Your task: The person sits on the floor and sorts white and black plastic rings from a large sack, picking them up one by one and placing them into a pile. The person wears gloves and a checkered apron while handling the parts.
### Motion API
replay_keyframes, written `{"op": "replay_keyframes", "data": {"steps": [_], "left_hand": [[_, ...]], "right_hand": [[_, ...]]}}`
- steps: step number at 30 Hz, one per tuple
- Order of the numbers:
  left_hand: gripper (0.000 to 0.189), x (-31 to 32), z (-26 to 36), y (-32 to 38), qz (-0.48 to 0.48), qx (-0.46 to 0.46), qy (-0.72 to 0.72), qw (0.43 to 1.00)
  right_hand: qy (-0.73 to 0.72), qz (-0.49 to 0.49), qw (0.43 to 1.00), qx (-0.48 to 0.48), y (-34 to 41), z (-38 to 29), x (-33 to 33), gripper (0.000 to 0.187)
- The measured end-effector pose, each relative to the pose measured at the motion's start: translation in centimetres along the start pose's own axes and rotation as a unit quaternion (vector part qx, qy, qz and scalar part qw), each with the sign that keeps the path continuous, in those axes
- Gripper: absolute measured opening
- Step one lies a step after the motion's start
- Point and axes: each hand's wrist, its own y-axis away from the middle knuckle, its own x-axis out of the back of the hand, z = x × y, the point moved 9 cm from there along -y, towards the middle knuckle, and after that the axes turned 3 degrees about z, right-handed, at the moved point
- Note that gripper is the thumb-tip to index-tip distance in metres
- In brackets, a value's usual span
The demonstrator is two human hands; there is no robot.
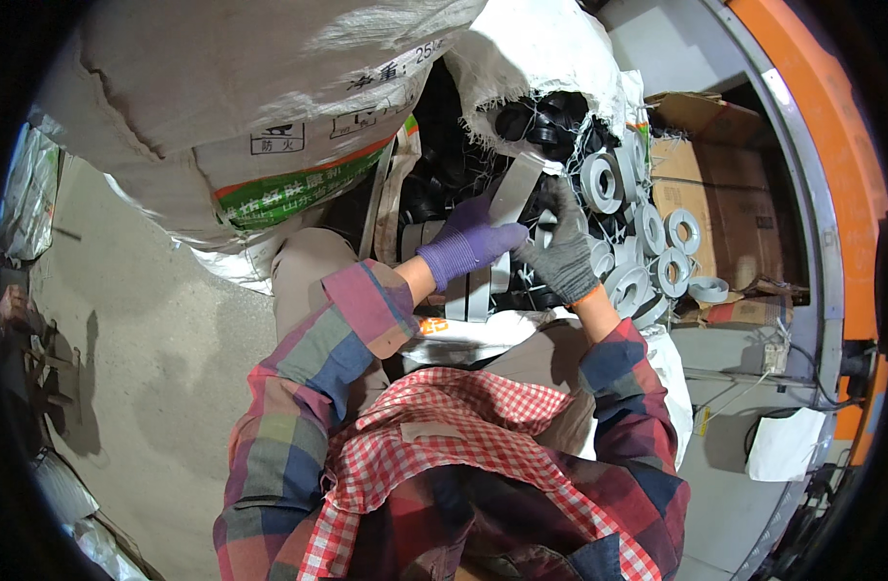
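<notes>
My left hand [467,243], in a purple knitted glove, grips a light grey plastic piece [518,187] that shows a flat, band-like face and stands tilted. Close on its right is my right hand [564,250], in a dark grey glove, with fingers bent towards the piece; whether they pinch anything is hidden. Below the hands stand more grey plastic parts [479,294]. Several grey plastic rings [624,287] are heaped beside my right hand, with thin plastic trimmings among them. Glossy black round parts [542,123] show in the mouth of a torn white woven sack [553,43].
A large, full woven sack [284,94] bearing print bulges at upper left. On the right, a cardboard box [713,196] lies beside a machine with an orange frame [814,109]. A cable [814,363] runs below it. Concrete floor [161,348] extends on the left.
</notes>
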Motion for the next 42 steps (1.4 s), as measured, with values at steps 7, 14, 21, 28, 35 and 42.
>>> {"op": "replay_keyframes", "data": {"steps": [7,14,21,28,35,42], "left_hand": [[0.053,-3.2,-1.5,1.7,-0.061,-0.033,0.070,0.995],[0.103,2.9,-10.1,6.4,0.296,0.106,-0.066,0.947],[0.107,4.2,-14.9,6.5,0.338,0.203,-0.139,0.909],[0.113,1.2,-21.3,4.4,0.188,0.249,-0.001,0.950],[0.098,1.7,-13.5,6.8,0.244,0.133,-0.039,0.960],[0.088,-0.2,5.3,11.6,0.154,-0.231,-0.047,0.959]], "right_hand": [[-0.192,-0.006,0.975,-0.112,1.7,3.6,-2.9,0.070],[-0.322,0.277,0.884,-0.195,3.0,13.2,1.7,0.046],[-0.073,-0.196,0.937,-0.280,7.8,18.6,-10.1,0.061],[-0.189,-0.160,0.902,-0.354,10.8,21.0,-10.2,0.056],[-0.440,-0.028,0.811,-0.385,11.8,15.4,-5.5,0.048],[-0.470,0.061,0.830,-0.293,10.0,7.1,3.2,0.050]]}}
